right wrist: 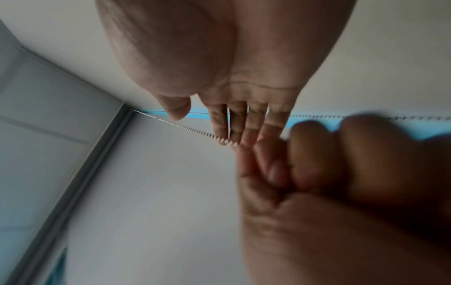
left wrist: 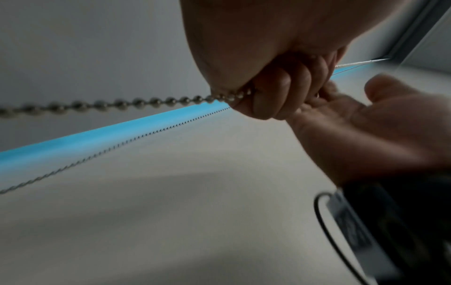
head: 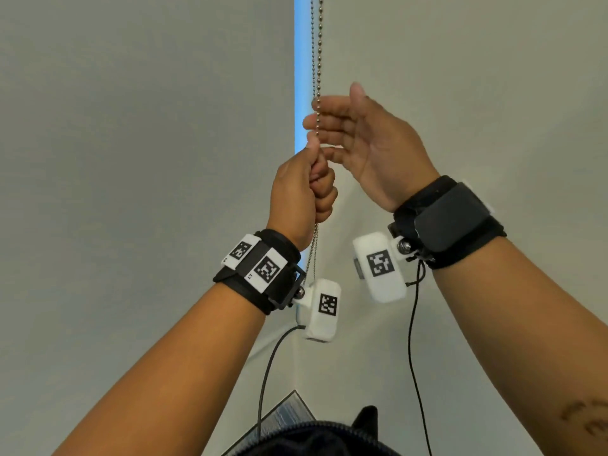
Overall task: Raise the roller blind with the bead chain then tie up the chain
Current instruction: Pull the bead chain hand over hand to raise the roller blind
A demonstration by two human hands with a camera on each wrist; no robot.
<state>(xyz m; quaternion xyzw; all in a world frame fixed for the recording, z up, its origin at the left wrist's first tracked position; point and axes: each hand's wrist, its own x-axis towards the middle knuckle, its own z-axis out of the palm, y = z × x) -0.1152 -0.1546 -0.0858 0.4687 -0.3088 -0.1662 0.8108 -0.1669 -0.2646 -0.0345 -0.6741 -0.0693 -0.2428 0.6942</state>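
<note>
the bead chain [head: 316, 60] hangs down along the bright gap beside the roller blind [head: 477, 77] and runs into the left hand [head: 301, 192], whose fingers are curled into a fist around it; more chain trails out below that fist past the wrist. the right hand [head: 371, 143] is just above and beside it, fingers straight and relaxed, the chain crossing in front of its fingertips [head: 314, 121].
</note>
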